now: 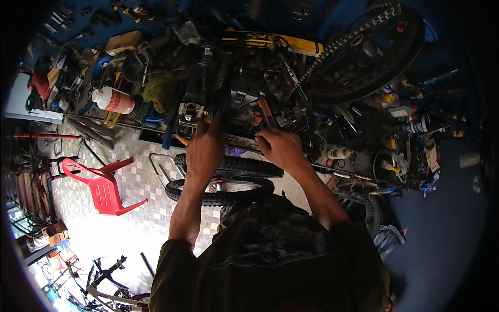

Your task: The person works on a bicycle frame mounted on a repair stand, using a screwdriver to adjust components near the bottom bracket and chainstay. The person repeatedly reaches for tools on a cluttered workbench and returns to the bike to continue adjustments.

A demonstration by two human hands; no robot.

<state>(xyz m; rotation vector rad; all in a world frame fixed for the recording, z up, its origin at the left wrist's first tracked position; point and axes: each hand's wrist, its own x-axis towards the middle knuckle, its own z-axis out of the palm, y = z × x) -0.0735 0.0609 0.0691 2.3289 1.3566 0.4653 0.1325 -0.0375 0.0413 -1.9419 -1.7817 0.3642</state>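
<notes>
My left hand [205,148] is over the front of the cluttered workbench, its fingers curled round something dark that I cannot make out. Just left of its fingertips sits a finned metal block [191,112]. My right hand [282,147] is a little to the right, fingers closed at the lower end of a tool with a red-orange handle [265,111]. The tool's kind is hidden by shadow and my hand. Between and beyond both hands, a pale metal piece [243,97] lies among dark bicycle parts. A blue handle [167,138] juts over the bench edge beside my left hand.
Two knobby tyres [234,198] stand below the bench edge, close to my body. A wheel with a chain [364,57] leans at the back right. A white bottle [113,100] is on the bench's left. On the tiled floor stands a red plastic chair [104,190].
</notes>
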